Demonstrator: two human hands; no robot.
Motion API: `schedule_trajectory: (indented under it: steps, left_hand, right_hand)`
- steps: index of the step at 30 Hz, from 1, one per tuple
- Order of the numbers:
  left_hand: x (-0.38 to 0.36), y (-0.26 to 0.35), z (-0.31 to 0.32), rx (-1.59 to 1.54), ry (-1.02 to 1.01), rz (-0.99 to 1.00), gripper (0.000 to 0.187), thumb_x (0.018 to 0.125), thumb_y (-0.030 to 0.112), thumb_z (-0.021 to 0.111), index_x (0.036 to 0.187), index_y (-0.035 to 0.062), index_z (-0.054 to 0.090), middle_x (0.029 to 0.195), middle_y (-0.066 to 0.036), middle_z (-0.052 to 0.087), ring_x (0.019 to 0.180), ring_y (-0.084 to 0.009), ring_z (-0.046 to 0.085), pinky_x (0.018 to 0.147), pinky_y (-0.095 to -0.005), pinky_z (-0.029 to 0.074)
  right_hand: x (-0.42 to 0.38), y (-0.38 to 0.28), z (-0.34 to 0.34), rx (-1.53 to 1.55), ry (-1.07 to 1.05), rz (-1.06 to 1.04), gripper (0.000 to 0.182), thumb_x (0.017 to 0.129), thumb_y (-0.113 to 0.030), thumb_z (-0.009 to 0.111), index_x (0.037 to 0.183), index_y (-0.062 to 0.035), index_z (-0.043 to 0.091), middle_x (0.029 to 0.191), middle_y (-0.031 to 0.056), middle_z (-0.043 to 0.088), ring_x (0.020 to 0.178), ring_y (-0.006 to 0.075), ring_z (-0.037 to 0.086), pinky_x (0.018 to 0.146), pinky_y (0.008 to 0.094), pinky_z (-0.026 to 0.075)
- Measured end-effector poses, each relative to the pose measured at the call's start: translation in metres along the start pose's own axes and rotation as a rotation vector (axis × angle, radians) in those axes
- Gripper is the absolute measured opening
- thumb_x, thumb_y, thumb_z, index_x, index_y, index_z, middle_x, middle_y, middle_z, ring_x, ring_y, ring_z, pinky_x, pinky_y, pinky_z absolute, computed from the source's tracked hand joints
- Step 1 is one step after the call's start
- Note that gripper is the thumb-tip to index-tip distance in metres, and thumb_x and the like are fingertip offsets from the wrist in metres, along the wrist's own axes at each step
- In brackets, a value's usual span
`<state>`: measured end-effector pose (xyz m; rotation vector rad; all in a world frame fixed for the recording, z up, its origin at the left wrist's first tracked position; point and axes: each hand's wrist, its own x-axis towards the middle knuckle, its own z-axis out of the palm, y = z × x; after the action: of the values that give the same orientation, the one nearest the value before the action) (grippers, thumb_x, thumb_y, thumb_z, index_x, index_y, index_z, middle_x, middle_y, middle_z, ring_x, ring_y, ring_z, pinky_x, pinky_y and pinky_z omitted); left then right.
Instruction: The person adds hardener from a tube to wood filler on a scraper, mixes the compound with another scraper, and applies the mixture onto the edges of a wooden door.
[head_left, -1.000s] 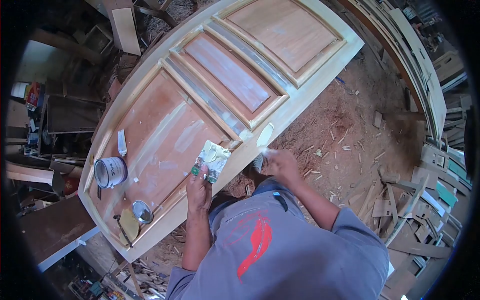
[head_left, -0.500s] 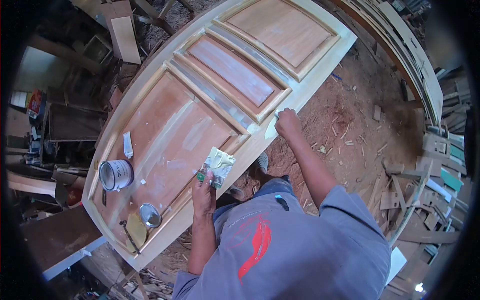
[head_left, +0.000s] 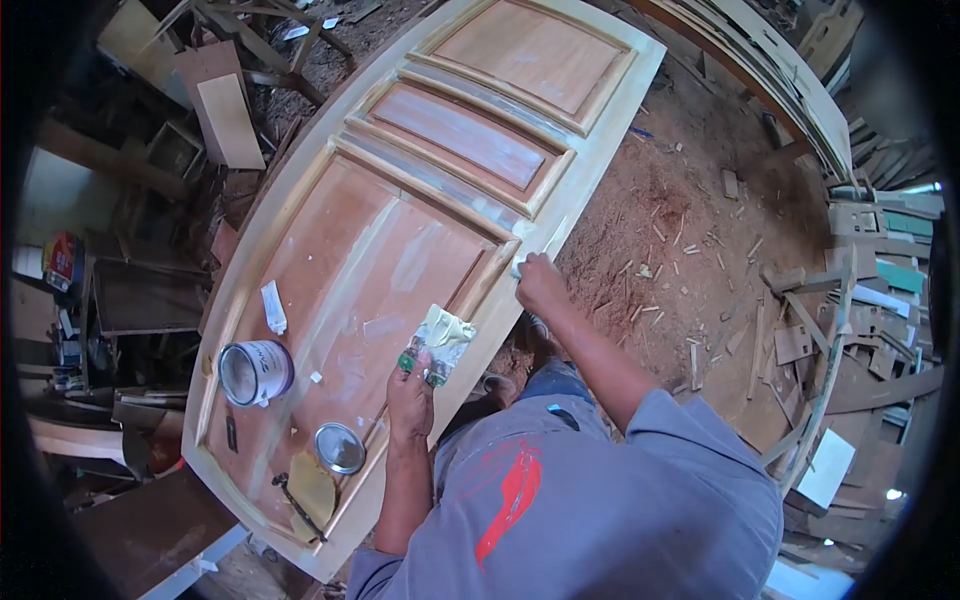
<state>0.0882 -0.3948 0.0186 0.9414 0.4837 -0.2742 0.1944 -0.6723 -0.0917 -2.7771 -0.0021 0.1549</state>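
Observation:
A wooden panelled door (head_left: pixel 590 190) lies flat before me. My left hand (head_left: pixel 408 400) is closed on a putty knife (head_left: pixel 450 352) with a green handle, its broad blade heaped with pale putty (head_left: pixel 440 325). It is above the large lower panel, close to the near edge. My right hand (head_left: pixel 542 286) is closed at the door's near side rail, beside the end of a crossing moulding. A small pale edge of what it grips shows at the fingertips; its kind I cannot make out. Whitish smears mark the rail and panels.
On the door stand an opened can (head_left: pixel 255 373), a round metal lid (head_left: pixel 340 448), a white tube (head_left: pixel 273 307) and a dark hammer-like tool (head_left: pixel 298 508) over a yellowish sheet (head_left: pixel 312 488). Wood scraps litter the earthen floor (head_left: pixel 690 270). Stacked boards (head_left: pixel 775 70) stand at right.
My right hand has slid along the near rail toward my left hand. The left hand keeps its grip on the putty knife. The whole view has shifted slightly.

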Motion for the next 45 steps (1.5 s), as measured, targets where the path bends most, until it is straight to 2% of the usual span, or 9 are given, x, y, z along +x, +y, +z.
schedule_trajectory:
  steps: [8,11,13,16,18,22,24,37,45]
  left_hand:
    - [-0.019,0.012,-0.016,0.012,-0.054,-0.016,0.029,0.1,0.011,0.063,0.125,-0.0029,0.063,0.118,-0.01,0.069,0.107,-0.0193,0.066,0.098,-0.0363,0.051]
    - [-0.02,0.011,-0.012,-0.011,-0.07,-0.024,0.028,0.1,0.011,0.063,0.125,-0.003,0.064,0.118,-0.009,0.069,0.107,-0.0191,0.066,0.097,-0.0361,0.051]
    - [-0.017,0.007,-0.016,0.004,-0.082,-0.022,0.029,0.101,0.011,0.061,0.127,-0.0022,0.061,0.119,-0.009,0.068,0.106,-0.0193,0.067,0.094,-0.0351,0.054]
    - [-0.014,-0.001,-0.024,0.02,-0.083,-0.02,0.03,0.102,0.012,0.06,0.129,-0.002,0.059,0.119,-0.009,0.068,0.105,-0.0187,0.067,0.092,-0.034,0.055]
    - [-0.017,-0.001,-0.021,0.035,-0.057,-0.02,0.03,0.102,0.012,0.06,0.128,-0.0019,0.06,0.117,-0.008,0.068,0.104,-0.0183,0.067,0.091,-0.0334,0.055]
    - [-0.022,-0.001,-0.009,0.076,0.005,-0.041,0.03,0.101,0.014,0.063,0.126,-0.0014,0.061,0.113,-0.007,0.069,0.102,-0.0168,0.068,0.09,-0.0315,0.054]
    - [-0.024,-0.002,-0.01,0.096,0.025,-0.062,0.031,0.101,0.015,0.063,0.126,-0.0012,0.061,0.112,-0.006,0.069,0.101,-0.0157,0.067,0.089,-0.0303,0.054]
    - [-0.012,-0.004,-0.018,0.049,0.012,-0.046,0.031,0.101,0.013,0.062,0.128,-0.0023,0.06,0.12,-0.009,0.067,0.108,-0.0201,0.066,0.096,-0.0353,0.052]
    - [-0.012,-0.004,-0.018,0.012,-0.02,-0.039,0.029,0.099,0.011,0.064,0.126,-0.0018,0.063,0.118,-0.009,0.068,0.107,-0.0188,0.065,0.097,-0.0358,0.051]
  right_hand:
    - [-0.098,-0.086,0.049,0.065,-0.058,-0.09,0.02,0.076,-0.005,0.06,0.093,0.0046,0.065,0.102,0.0179,0.062,0.098,0.0367,0.059,0.083,0.0461,0.053]
    - [-0.132,-0.101,0.047,0.189,-0.12,-0.237,0.018,0.077,-0.005,0.06,0.091,0.0032,0.067,0.098,0.0227,0.061,0.094,0.0401,0.062,0.082,0.0486,0.054]
    - [-0.126,-0.095,0.026,0.257,-0.219,-0.161,0.016,0.076,-0.005,0.06,0.089,0.0005,0.068,0.099,0.0223,0.063,0.095,0.0404,0.062,0.083,0.0503,0.053]
    - [-0.066,-0.037,-0.004,0.206,-0.192,0.042,0.018,0.076,-0.007,0.059,0.089,-0.0052,0.072,0.094,0.0225,0.067,0.092,0.0419,0.064,0.082,0.0529,0.053]
    - [-0.007,0.034,-0.018,0.054,0.129,0.01,0.018,0.076,-0.008,0.059,0.085,-0.0061,0.075,0.09,0.0239,0.067,0.086,0.0413,0.066,0.08,0.0512,0.055]
    - [0.085,0.136,-0.043,0.072,0.202,0.132,0.024,0.08,-0.009,0.059,0.095,-0.004,0.076,0.095,0.0249,0.071,0.093,0.0429,0.069,0.084,0.0501,0.055]
    - [0.11,0.157,-0.044,0.034,0.068,0.25,0.023,0.084,-0.014,0.057,0.094,-0.0051,0.076,0.099,0.0259,0.07,0.093,0.0426,0.069,0.084,0.0502,0.055]
    - [0.013,0.037,-0.013,-0.002,-0.14,0.075,0.021,0.079,-0.01,0.057,0.089,-0.0026,0.074,0.095,0.0247,0.071,0.095,0.0424,0.068,0.089,0.0515,0.053]
    - [-0.096,-0.073,0.029,0.09,-0.121,-0.074,0.017,0.077,-0.006,0.06,0.089,0.0001,0.071,0.096,0.017,0.068,0.097,0.0342,0.063,0.087,0.0441,0.054]
